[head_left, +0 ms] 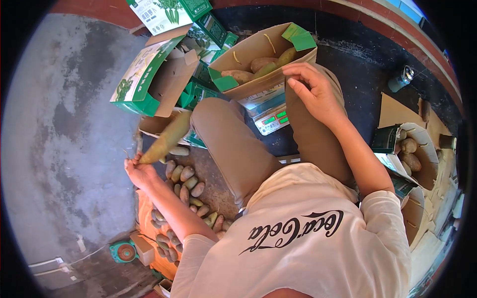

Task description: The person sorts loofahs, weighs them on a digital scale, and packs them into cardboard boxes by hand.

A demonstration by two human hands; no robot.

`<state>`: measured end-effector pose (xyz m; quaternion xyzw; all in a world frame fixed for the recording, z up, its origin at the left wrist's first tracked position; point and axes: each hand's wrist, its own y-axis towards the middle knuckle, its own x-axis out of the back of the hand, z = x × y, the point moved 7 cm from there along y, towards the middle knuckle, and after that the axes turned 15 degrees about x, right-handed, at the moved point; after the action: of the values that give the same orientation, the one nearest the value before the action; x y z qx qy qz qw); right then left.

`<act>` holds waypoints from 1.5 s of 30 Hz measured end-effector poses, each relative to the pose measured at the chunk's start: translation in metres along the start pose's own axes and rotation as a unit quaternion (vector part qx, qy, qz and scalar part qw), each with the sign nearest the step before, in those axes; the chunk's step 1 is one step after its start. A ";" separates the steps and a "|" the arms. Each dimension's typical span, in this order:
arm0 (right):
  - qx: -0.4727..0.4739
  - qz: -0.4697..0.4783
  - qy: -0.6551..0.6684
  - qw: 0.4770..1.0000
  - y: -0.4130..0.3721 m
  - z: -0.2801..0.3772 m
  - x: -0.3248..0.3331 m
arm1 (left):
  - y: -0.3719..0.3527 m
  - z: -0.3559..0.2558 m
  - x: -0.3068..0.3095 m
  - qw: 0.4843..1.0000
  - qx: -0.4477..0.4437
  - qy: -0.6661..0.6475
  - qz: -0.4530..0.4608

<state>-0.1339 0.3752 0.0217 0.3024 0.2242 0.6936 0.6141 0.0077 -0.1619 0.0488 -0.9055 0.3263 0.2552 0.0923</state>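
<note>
My left hand (140, 171) grips a long green radish (166, 140) by its thin tail end, out to the left of my knee. The radish slants up toward my knee, above a pile of radishes (186, 181) on the floor. My right hand (315, 94) is open, fingers loosely bent and nothing in them, over my right knee by the corner of an open carton (251, 92). Several radishes (266, 67) lie in this carton. It stands on a digital scale (272, 121) with lit green displays, between my knees.
Open green-and-white cartons (159, 74) stack at the front left, with another box (159, 124) below. On the right, a carton (422, 154) holds more radishes. A metal-topped container (401, 79) stands on the dark floor. An orange sheet (149, 218) lies under part of the pile.
</note>
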 end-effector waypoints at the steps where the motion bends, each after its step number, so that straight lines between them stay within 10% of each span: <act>1: 0.002 0.001 0.005 1.000 0.000 0.003 -0.002 | 0.012 0.006 0.022 1.000 -0.002 0.001 -0.024; 12: -0.044 -0.009 -0.012 0.999 -0.018 -0.009 0.016 | -0.034 0.176 0.163 0.923 0.262 0.258 -0.110; 16: -0.076 -0.023 -0.056 0.995 -0.038 -0.025 0.038 | -0.048 0.216 0.259 0.874 0.394 0.167 -0.229; 23: -0.152 -0.034 -0.255 0.954 -0.101 -0.081 0.099 | -0.091 0.233 0.336 0.818 0.431 0.230 -0.304; 34: -0.390 0.311 -0.571 0.652 -0.314 -0.190 0.245 | -0.106 0.216 0.324 0.794 0.409 0.298 -0.336; 45: -0.325 0.516 -0.617 0.497 -0.350 -0.201 0.268 | -0.094 0.153 0.252 0.786 0.241 0.446 -0.353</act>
<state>-0.0396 0.7030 -0.3226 0.4946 -0.6487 0.5483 0.1841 0.1718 -0.1755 -0.2129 -0.9187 0.0400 -0.3145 0.2355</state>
